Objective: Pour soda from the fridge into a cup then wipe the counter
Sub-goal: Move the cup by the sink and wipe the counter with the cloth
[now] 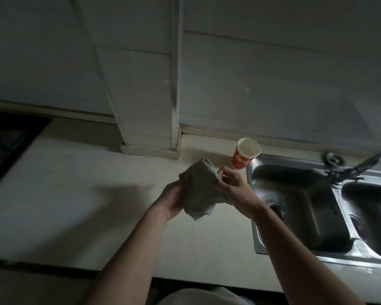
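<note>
Because the grey cloth (199, 190) is held up off the surface between both hands, I take this as the moment of readying it, by folding or bunching, before any wiping starts. At the far left a dark hob (7, 142) is set into the pale counter (75, 194), and a wide stretch of that counter runs from it toward the hands; this is likely the area to be wiped.

The left hand (174, 200) cups the cloth from its left side, with the fingers curled round the hanging bulk to support it. The right hand (233, 186) pinches the cloth's upper right edge between thumb and fingertips, which suits pulling a fold over or squaring it into a pad.

Farther back and just to the right, the red paper cup (245, 154) stands upright near the back wall, just beside the left rim of the steel sink (256, 238). It is apart from both hands, and tucked there it seems safe from a sweeping cloth. Whether it holds soda cannot be told, and no bottle is in view. At the far right the tap (370, 161) angles over the basins.
</note>
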A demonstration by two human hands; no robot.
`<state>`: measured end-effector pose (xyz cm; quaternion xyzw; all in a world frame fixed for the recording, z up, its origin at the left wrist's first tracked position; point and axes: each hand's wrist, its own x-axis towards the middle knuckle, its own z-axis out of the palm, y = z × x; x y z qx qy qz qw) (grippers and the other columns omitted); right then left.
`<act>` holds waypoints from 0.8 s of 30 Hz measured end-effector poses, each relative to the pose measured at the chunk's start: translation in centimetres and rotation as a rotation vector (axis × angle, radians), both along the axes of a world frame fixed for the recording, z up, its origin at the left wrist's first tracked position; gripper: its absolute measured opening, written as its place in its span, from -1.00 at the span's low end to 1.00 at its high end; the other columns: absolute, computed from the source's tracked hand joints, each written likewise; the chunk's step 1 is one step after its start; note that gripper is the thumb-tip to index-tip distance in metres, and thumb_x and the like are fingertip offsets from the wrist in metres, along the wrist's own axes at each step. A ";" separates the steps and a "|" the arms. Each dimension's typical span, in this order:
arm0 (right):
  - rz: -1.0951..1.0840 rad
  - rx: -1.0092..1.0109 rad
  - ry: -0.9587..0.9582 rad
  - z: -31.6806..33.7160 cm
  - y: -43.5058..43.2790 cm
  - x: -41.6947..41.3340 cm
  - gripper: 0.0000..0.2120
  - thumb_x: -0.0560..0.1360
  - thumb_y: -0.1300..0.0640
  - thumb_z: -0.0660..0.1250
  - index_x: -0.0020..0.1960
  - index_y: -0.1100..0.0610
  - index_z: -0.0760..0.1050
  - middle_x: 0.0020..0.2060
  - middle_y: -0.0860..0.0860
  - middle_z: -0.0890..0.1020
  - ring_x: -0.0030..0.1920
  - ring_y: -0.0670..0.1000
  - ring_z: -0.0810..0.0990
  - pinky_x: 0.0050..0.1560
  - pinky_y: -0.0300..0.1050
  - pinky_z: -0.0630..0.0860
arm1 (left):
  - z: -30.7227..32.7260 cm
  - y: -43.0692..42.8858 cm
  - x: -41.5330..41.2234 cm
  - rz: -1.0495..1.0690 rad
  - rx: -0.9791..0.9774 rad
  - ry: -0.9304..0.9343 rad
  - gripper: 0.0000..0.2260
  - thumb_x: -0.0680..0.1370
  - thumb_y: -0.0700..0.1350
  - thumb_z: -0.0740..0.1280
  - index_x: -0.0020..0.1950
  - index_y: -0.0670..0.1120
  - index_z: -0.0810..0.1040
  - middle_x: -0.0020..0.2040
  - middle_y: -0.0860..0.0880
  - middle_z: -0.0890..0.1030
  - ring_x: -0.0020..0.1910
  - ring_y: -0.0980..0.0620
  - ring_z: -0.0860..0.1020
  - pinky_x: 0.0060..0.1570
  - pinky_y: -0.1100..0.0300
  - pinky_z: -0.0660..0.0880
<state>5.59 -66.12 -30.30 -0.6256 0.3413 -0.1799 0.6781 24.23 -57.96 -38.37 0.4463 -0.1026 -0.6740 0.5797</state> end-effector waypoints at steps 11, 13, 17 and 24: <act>0.015 -0.331 -0.036 -1.2 6.7 0.3 -0.88 0.49 0.15 0.46 -0.07 0.20 0.59 -0.24 0.15 0.66 -0.24 -0.01 0.63 -0.25 0.06 0.58 | 6.0 12.2 -3.2 0.517 -0.026 -0.641 -0.91 0.55 -0.14 0.39 0.01 -0.13 0.61 -0.01 -0.13 0.67 -0.02 -0.04 0.60 0.08 0.04 0.50; -0.018 -0.289 -0.083 -1.8 9.2 0.9 -0.91 0.48 0.19 0.47 -0.09 0.19 0.59 -0.25 0.14 0.66 -0.26 -0.05 0.59 -0.28 -0.03 0.55 | 6.4 15.3 -3.5 0.551 -0.010 -0.774 -0.95 0.56 -0.13 0.38 -0.02 -0.09 0.61 -0.06 -0.05 0.67 -0.05 0.05 0.59 0.02 0.10 0.49; 0.021 -0.278 -0.130 -1.7 13.7 1.8 -0.93 0.48 0.27 0.45 -0.10 0.22 0.56 -0.30 0.04 0.61 -0.31 -0.13 0.51 -0.30 -0.23 0.48 | 7.1 19.2 -2.3 0.578 0.049 -0.992 -0.92 0.56 -0.09 0.38 -0.07 0.11 0.60 -0.14 0.10 0.65 -0.10 0.14 0.59 0.00 0.14 0.49; -0.030 -0.435 -0.047 0.0 15.1 4.0 -0.92 0.48 0.21 0.45 -0.07 0.07 0.58 -0.20 -0.06 0.67 -0.17 -0.07 0.64 -0.20 -0.17 0.56 | 6.8 21.2 -0.7 0.564 0.037 -1.116 -0.88 0.59 -0.02 0.31 0.08 0.00 0.58 -0.04 0.10 0.65 -0.01 0.17 0.60 0.01 0.24 0.49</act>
